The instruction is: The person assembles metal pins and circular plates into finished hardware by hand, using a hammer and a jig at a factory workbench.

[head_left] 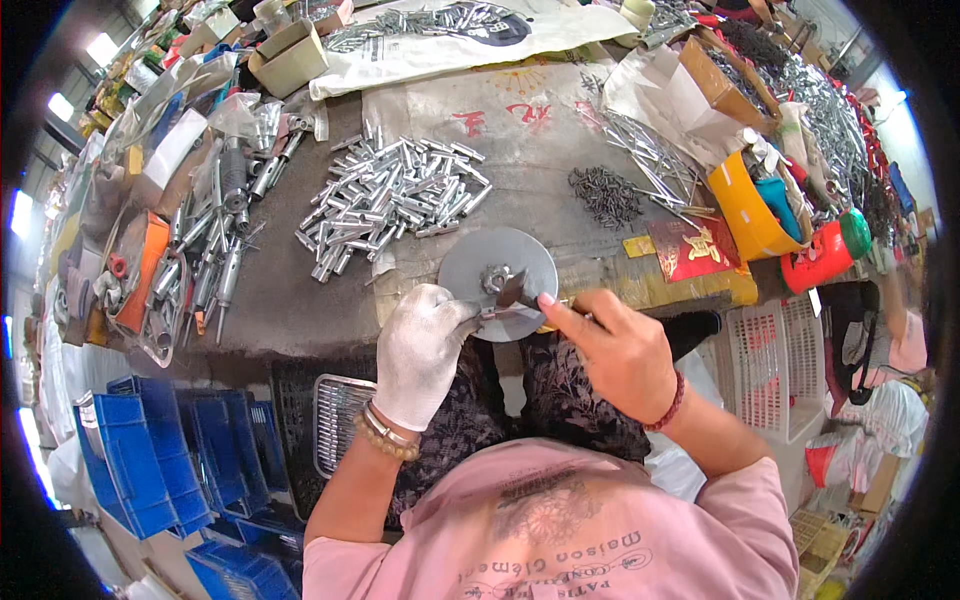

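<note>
My left hand (418,350), in a white glove, is closed in a pinch at the near left edge of a round grey metal disc (470,258). Between its fingertips is a small metal piece (489,313), partly hidden. My bare right hand (625,350) is closed round the handle of what looks like a hammer, its dark head (513,290) over the disc; the index finger stretches along it. A metal fitting (494,278) sits at the disc's middle. Beyond the disc lies a pile of short shiny metal tubes (395,200).
Small dark screws (605,196) and thin metal rods (660,165) lie at the right of the bench. A yellow container (750,205) and a red bottle with green cap (825,250) stand farther right. Tools (215,235) crowd the left. Blue crates (140,460) stand below left.
</note>
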`<state>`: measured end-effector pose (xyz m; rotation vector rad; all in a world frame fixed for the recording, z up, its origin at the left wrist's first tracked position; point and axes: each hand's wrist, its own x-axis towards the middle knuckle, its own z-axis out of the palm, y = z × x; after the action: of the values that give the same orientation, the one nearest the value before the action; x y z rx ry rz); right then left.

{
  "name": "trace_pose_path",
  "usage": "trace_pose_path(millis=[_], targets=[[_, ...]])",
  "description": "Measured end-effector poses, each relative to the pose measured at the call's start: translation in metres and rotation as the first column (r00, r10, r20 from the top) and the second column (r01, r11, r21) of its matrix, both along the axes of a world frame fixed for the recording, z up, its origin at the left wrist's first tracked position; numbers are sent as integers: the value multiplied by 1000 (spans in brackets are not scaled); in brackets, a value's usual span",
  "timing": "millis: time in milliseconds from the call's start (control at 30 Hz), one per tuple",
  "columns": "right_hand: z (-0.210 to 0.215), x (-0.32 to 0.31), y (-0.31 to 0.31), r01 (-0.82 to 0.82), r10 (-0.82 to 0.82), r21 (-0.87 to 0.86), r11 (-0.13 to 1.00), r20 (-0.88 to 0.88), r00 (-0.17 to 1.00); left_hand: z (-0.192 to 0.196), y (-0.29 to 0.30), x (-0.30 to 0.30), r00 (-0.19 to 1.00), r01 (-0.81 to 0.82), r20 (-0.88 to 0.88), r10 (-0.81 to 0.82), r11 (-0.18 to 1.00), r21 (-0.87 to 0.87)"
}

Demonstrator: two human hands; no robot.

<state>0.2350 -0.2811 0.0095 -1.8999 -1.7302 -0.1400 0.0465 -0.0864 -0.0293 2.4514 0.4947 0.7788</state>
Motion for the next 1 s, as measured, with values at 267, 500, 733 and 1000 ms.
trace_pose_path(millis=[267, 500, 733, 1000], targets=[[18, -8, 1, -15, 27, 238, 971, -50, 998, 4, -1, 0, 997, 38, 71, -38, 999, 5], [15, -7, -3, -41, 38, -68, 997, -46, 998, 5, 2, -1, 995, 72, 72, -69, 997, -29], [48, -4, 4, -31, 73, 191, 981, -215, 974, 13, 6, -2, 995, 93, 47, -86, 980, -176], [-6, -12, 4, -69, 69, 17, 997, -23, 997, 14, 12, -1, 989, 146, 33, -143, 980, -139]])
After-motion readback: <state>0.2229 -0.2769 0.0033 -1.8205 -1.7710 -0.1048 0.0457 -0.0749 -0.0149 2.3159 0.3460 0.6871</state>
